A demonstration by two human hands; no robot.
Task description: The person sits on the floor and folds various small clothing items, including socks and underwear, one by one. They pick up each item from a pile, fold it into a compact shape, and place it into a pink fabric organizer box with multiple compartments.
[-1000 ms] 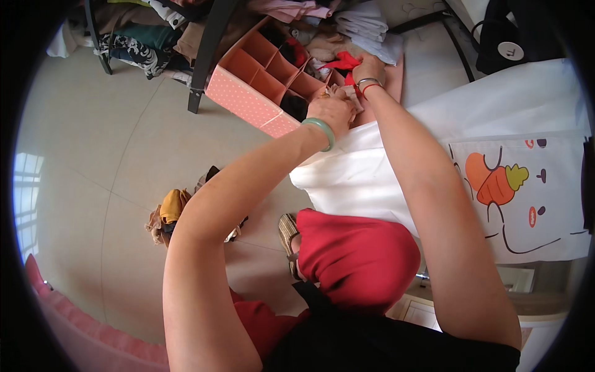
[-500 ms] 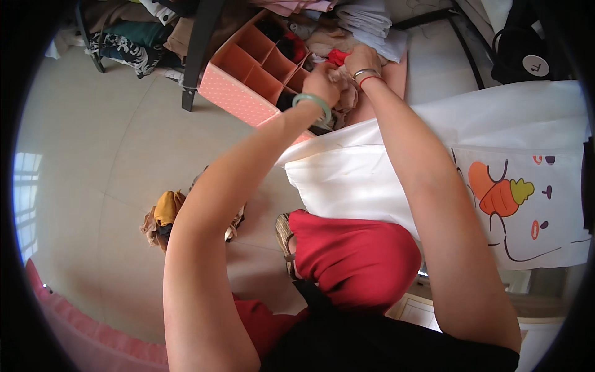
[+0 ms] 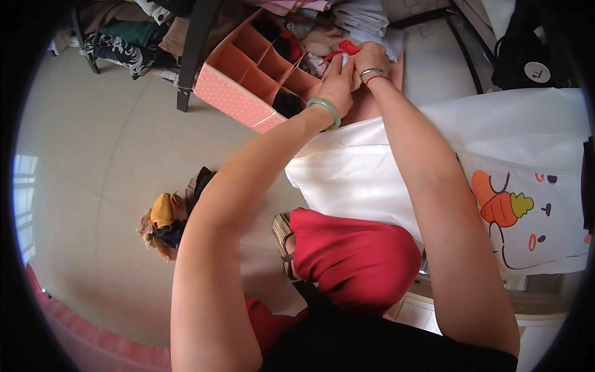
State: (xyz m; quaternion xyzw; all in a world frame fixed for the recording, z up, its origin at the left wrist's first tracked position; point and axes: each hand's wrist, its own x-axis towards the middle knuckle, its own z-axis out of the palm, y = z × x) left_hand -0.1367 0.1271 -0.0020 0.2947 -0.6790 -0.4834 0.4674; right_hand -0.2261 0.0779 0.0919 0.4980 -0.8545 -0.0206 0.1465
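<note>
My left hand (image 3: 336,90), with a green bangle at its wrist, reaches over the pink compartment box (image 3: 232,102). Its fingers point away from me and press on a crumpled beige cloth (image 3: 356,79). Beside it to the right is my right hand (image 3: 372,58), its fingers bent over the same cloth and their tips partly hidden. A red cloth (image 3: 349,47) shows just beyond both hands. The box has white dots outside and square compartments, some holding dark items (image 3: 287,104) and a red-and-black item (image 3: 289,48).
Folded light clothes (image 3: 362,22) are stacked behind the box. A white bag (image 3: 527,180) with a carrot print lies at right. Crumpled yellow, beige and dark clothes (image 3: 164,214) lie on the floor at left. A dark rack leg (image 3: 193,59) stands beside the box; a black bag (image 3: 527,56) is at far right.
My left hand has moved right, closer to my right hand, and its fingers have straightened. The beige cloth is bunched smaller between them. More of the red cloth shows.
</note>
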